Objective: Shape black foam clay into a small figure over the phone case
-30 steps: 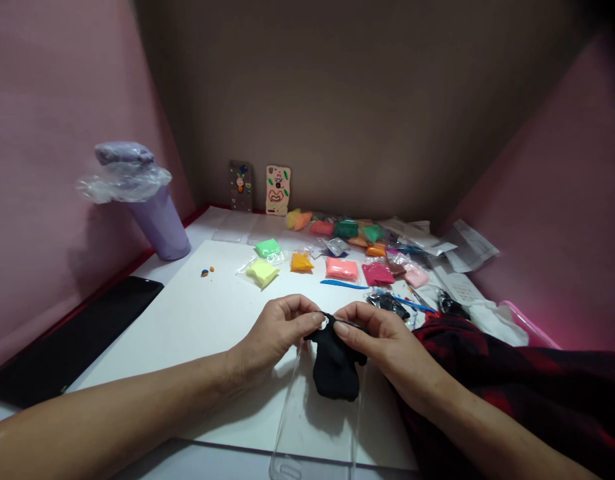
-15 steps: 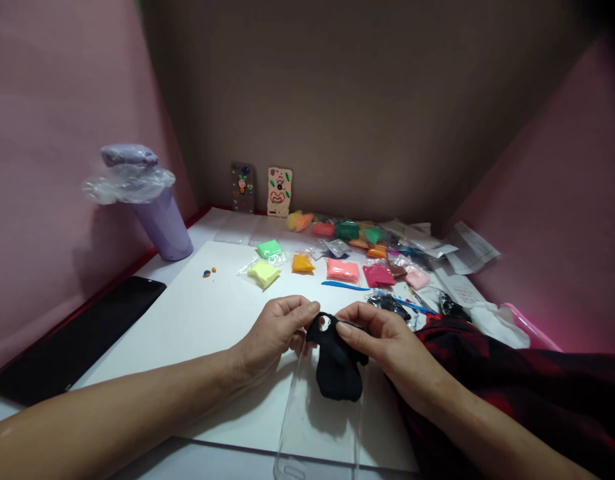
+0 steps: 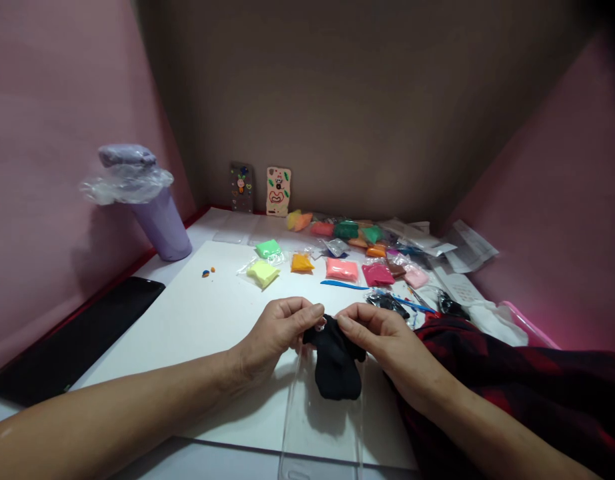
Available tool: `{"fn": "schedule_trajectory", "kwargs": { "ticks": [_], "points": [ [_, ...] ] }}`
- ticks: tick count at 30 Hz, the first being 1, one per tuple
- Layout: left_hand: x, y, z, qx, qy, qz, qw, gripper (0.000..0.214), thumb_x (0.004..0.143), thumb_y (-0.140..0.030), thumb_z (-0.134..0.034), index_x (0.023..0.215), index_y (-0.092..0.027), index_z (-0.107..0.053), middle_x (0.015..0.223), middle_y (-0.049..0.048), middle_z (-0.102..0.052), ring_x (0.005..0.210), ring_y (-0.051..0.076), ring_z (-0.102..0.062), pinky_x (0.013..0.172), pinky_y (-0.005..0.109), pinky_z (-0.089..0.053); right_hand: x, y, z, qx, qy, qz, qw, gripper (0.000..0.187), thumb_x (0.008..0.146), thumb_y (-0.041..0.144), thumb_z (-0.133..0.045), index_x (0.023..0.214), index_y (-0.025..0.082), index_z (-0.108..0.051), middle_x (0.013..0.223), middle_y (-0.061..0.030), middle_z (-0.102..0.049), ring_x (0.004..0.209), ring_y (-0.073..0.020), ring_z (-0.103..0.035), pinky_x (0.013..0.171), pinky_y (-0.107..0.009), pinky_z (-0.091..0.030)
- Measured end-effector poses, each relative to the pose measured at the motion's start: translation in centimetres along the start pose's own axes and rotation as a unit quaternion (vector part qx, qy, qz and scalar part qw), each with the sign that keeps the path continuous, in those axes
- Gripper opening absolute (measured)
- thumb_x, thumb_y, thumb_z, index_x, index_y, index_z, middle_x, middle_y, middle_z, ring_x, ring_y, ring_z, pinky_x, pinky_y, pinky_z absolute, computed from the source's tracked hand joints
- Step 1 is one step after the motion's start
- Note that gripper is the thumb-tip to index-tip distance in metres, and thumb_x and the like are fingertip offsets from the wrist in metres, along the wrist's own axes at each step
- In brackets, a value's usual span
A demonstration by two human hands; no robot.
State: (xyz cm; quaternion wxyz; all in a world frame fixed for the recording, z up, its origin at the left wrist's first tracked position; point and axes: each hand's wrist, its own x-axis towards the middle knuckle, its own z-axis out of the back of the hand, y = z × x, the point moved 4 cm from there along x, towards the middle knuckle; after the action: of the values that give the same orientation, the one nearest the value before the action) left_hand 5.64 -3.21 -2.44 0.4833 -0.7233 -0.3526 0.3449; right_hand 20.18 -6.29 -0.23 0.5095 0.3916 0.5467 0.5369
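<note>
A soft, thin sheet of black modelling clay (image 3: pixel 338 373) lies over the far half of a clear phone case (image 3: pixel 323 440). With thumb and fingers, my left hand (image 3: pixel 282 327) pinches the clay and the case at the far left corner. On the right, my right hand (image 3: pixel 382 333) is closed over the clay at the far edge, thumb on top. Between the thumbs a small hole shows in the clay. The near part of the case is bare. My fingers beneath the case are mostly hidden.
Beyond my hands lie several clay packets, among them a coral one (image 3: pixel 342 269), and a blue modelling tool (image 3: pixel 344 285). Two decorated phone cases (image 3: pixel 278 191) lean on the back wall. A purple tumbler (image 3: pixel 162 223) and a black slab (image 3: pixel 82 337) are at left. A checked cloth (image 3: pixel 467 387) is at right.
The hole in the clay has become smaller as my thumbs press around it. The clear case has turned slightly, its near end shifting right.
</note>
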Motion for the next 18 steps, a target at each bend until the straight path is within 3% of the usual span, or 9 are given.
{"fn": "schedule_trajectory", "kwargs": {
  "ticks": [8,18],
  "points": [
    [0.01,0.11,0.01,0.017,-0.012,-0.016,1.000,0.030,0.074,-0.041,-0.067,0.070,-0.014,-0.055,0.056,-0.0032,-0.052,0.047,0.008,-0.046,0.047,0.021,-0.035,-0.26,0.45,-0.29,0.009,0.016,0.001,1.000,0.033,0.076,0.047,-0.065,0.077,0.014,-0.062,0.064,0.0015,-0.053,0.058,-0.0102,-0.042,0.056,-0.023,-0.034],
    [-0.24,-0.12,-0.45,0.016,0.003,-0.001,1.000,0.028,0.067,-0.037,-0.073,0.072,-0.014,-0.058,0.059,-0.0022,-0.054,0.051,0.009,-0.049,0.051,0.021,-0.036,-0.32,0.31,-0.35,0.014,0.017,0.001,1.000,0.027,0.074,0.040,-0.067,0.080,0.015,-0.061,0.070,-0.0009,-0.060,0.061,-0.0112,-0.047,0.057,-0.024,-0.036]
  ]
}}
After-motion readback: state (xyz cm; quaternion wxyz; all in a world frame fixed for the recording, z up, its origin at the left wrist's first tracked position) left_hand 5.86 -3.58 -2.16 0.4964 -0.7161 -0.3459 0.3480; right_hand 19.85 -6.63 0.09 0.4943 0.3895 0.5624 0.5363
